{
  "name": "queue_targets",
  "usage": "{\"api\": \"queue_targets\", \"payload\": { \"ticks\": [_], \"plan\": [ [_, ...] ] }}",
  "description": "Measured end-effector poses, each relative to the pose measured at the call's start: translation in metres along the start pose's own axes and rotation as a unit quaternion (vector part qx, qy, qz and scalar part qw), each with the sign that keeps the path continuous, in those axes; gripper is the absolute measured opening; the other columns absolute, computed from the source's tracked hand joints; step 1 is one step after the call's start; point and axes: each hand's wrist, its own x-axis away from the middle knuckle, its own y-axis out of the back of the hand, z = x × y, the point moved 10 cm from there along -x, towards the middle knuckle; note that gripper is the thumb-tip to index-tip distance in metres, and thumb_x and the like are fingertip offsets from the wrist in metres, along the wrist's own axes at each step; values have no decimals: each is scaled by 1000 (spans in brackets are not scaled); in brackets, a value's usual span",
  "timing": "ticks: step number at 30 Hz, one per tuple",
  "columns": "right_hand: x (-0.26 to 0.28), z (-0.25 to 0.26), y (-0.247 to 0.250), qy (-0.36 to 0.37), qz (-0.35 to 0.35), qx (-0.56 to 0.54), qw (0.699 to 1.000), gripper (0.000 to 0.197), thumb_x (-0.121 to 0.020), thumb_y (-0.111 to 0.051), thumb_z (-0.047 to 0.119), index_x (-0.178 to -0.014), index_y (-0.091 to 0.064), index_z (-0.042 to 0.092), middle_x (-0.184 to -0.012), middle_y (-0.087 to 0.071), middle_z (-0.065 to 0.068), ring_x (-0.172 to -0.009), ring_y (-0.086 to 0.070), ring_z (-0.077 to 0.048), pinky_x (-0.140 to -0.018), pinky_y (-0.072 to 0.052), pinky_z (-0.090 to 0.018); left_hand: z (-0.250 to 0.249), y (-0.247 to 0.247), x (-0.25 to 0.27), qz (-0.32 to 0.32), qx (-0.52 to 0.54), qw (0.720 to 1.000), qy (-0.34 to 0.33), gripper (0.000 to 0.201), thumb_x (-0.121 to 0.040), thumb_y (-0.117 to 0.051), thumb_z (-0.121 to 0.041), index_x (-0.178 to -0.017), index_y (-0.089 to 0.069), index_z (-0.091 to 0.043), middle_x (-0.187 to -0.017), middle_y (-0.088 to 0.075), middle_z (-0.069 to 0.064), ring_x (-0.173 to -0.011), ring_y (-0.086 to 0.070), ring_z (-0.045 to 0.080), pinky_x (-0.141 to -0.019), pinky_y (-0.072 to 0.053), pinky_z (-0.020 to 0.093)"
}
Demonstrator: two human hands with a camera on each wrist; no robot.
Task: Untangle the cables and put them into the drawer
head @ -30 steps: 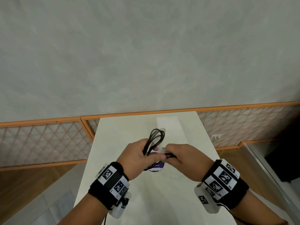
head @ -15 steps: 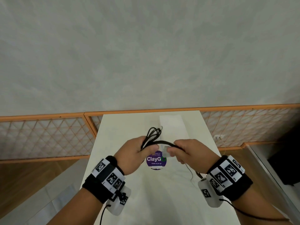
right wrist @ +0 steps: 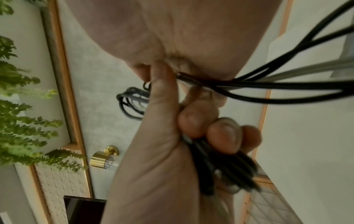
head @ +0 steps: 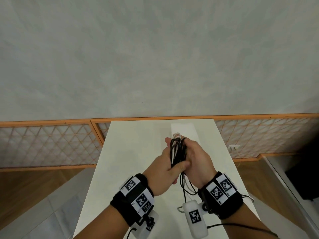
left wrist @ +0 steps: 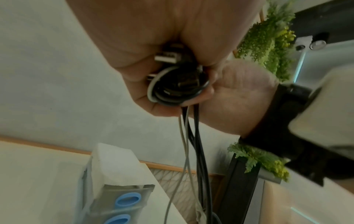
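Note:
A bundle of black and pale grey cables stands upright between my two hands above the white table. My left hand grips it from the left, thumb across the strands. My right hand wraps it from the right. Loose ends hang below the hands. In the left wrist view the coiled cables sit inside curled fingers, with a USB plug poking out. In the right wrist view fingers curl round black strands. No drawer is in view.
A white tissue pack lies at the table's far end; in the left wrist view the tissue pack shows blue ovals. An orange-framed lattice panel runs along the wall. Green plants and a brass knob appear off to the sides.
My hands, apart with a black cable stretched between them, have come together round one upright bundle. The purple round label on the table is now hidden behind them.

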Motion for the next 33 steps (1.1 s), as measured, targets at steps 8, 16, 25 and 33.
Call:
{"api": "queue_targets", "payload": {
  "ticks": [8,16,25,33],
  "plan": [
    [11,9,-17,88,17,316,945,66,-78,-88,35,-135,-54,32,-119,-73,14,-107,-70,-4,-76,-61,-32,-6,-13,0,114,-65,991,10,16,-102,-48,-7,-118,-50,-11,-88,-55,0,-52,-51,0,-50,-43,15],
    [15,32,-46,157,50,247,955,12,-101,-66,18,-103,-75,10,-91,-80,-10,-85,-78,-24,-80,-60,-31,-5,0,2,25,78,997,7,16,-85,-60,-10,-75,-58,-22,-62,-63,-17,-61,-57,0,-57,-47,24],
    [-2,14,-28,93,-32,133,986,73,-89,-68,63,-66,-24,8,-63,-16,-12,-58,-14,-28,-65,-19,-46,10,-14,3,54,206,976,50,6,-76,-72,-11,-72,-70,-14,-70,-64,5,-72,-59,16,-66,-45,31],
    [1,12,-32,77,-19,100,992,60,-105,-53,41,-64,-20,12,-57,-16,-5,-55,-9,-21,-56,-12,-37,21,-21,9,2,181,982,53,17,-69,-55,0,-53,-60,-2,-49,-57,5,-45,-50,13,-49,-39,20]
  ]
}}
